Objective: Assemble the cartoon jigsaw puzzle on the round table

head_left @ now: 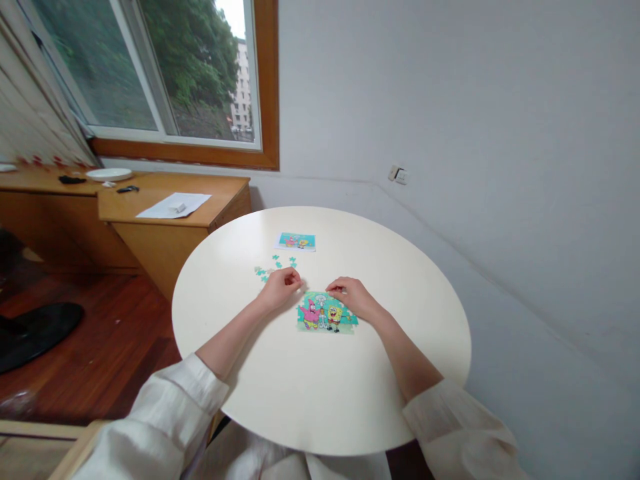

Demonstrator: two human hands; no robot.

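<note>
A partly assembled jigsaw puzzle [321, 319] with cartoon figures on a teal ground lies flat on the round table; its right and upper borders are uneven. My right hand [354, 297] is at its upper right, with thumb and fingers pinched together over the top edge. Whatever is between those fingertips is too small to tell. Just beyond the puzzle's upper left corner, my left hand [283, 288] is closed with curled fingers, and its contents are hidden. Several loose puzzle pieces [279, 265] are scattered beyond the left hand, which partly covers the group.
A reference picture card [296, 241] lies toward the far side of the white table [310, 393]. At the left stands a wooden desk [227, 200] with a paper sheet [167, 205] and a white plate [109, 174]. A wall [500, 167] runs along the right.
</note>
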